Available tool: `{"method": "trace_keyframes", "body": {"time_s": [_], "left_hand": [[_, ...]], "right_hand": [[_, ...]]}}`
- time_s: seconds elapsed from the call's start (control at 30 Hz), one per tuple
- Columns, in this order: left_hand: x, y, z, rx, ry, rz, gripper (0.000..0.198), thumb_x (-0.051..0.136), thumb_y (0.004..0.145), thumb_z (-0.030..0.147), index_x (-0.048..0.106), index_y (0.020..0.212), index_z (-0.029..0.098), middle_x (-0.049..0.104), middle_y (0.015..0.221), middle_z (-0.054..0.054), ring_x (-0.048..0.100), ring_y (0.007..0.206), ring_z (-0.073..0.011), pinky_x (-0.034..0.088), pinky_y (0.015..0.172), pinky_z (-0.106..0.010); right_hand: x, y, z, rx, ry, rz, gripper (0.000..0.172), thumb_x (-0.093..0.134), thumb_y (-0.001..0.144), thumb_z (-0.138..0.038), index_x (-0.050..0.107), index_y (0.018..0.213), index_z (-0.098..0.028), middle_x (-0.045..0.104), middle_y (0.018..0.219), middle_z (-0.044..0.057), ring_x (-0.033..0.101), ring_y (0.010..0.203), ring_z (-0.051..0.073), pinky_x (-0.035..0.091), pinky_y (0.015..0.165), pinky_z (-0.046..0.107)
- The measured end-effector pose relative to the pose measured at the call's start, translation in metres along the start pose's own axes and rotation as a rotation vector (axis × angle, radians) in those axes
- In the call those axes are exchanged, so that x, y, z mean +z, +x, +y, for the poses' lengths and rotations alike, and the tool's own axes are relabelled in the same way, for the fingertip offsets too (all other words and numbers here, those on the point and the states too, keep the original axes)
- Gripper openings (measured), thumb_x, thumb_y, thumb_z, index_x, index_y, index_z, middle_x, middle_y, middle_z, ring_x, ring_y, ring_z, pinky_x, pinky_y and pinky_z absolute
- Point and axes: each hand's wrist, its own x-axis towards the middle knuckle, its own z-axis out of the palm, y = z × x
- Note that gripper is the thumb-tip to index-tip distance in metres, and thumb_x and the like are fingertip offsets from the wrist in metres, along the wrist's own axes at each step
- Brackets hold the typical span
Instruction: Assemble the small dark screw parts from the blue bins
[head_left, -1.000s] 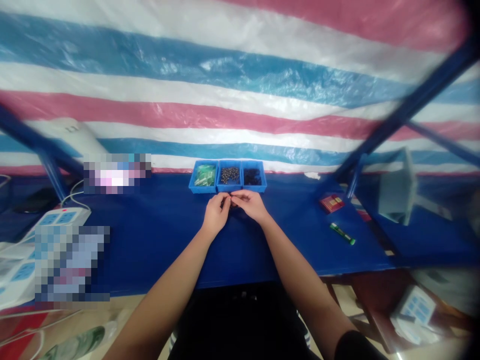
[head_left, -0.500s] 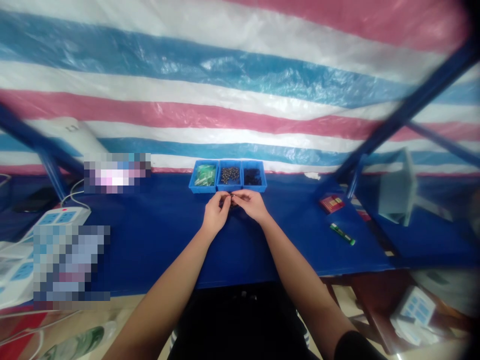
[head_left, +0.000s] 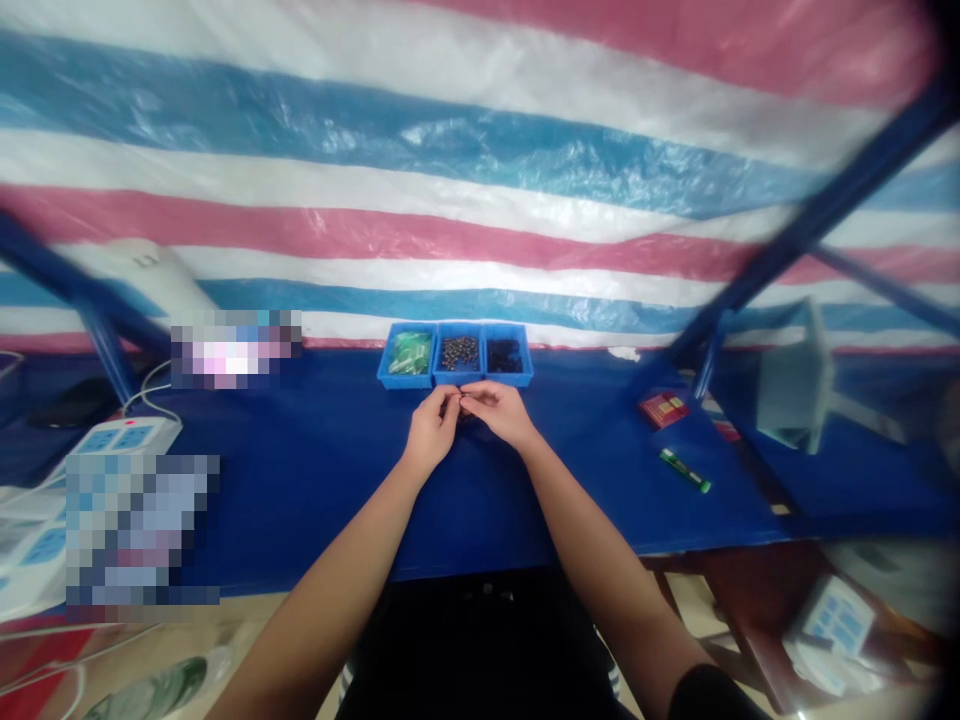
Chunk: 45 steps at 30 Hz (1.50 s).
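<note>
My left hand (head_left: 434,424) and my right hand (head_left: 501,410) meet fingertip to fingertip just in front of three small blue bins. Both are closed in a pinch around something too small to make out. Some dark bits show on the table below the fingers, partly covered by the hands. In the left bin (head_left: 406,381) lie green-and-clear plastic pieces (head_left: 411,352). The middle bin (head_left: 458,378) holds small brass-and-black parts (head_left: 459,352). Small black parts (head_left: 505,355) fill the right bin (head_left: 509,380).
On the blue table (head_left: 315,500) lie a red box (head_left: 664,408) and a green tube-like packet (head_left: 685,471) at the right. White power strips (head_left: 131,436) with cables stand at the left. Blue frame bars (head_left: 795,230) slant up on both sides before a striped sheet (head_left: 480,230).
My fingertips have shifted very slightly and stay pinched together at the same spot. The bins and other things have not moved.
</note>
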Motion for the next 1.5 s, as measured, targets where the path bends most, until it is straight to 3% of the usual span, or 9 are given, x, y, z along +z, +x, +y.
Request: {"method": "trace_keyframes", "body": {"time_s": [0.47,1.13,1.5], "left_hand": [[0.0004,-0.0007,0.0003,-0.023,-0.044,0.013,0.020,0.052,0.092,0.036,0.061,0.103,0.021,0.071,0.088,-0.001,0.068,0.078,-0.0152,0.052,0.076,-0.027],[-0.0001,-0.0008,-0.0015,-0.030,0.006,-0.011,0.023,0.048,0.094,0.038,0.061,0.092,0.020,0.069,0.081,-0.001,0.065,0.072,-0.0145,0.049,0.073,-0.026],[0.0004,-0.0003,-0.0029,-0.037,-0.011,0.005,0.021,0.048,0.094,0.037,0.060,0.097,0.020,0.069,0.083,-0.001,0.066,0.074,-0.0148,0.050,0.073,-0.026]], "right_hand": [[-0.0012,-0.0005,-0.0040,0.014,-0.048,0.036,0.035,0.077,0.070,-0.040,0.073,0.096,-0.016,0.075,0.089,0.007,0.072,0.078,0.021,0.059,0.078,0.037],[-0.0007,-0.0010,-0.0023,0.008,-0.036,0.003,0.038,0.076,0.069,-0.040,0.072,0.100,-0.017,0.075,0.092,0.007,0.072,0.080,0.021,0.059,0.080,0.038],[-0.0003,-0.0011,-0.0042,0.016,-0.027,0.003,0.039,0.077,0.069,-0.039,0.072,0.101,-0.017,0.075,0.092,0.007,0.072,0.080,0.021,0.059,0.081,0.037]]}}
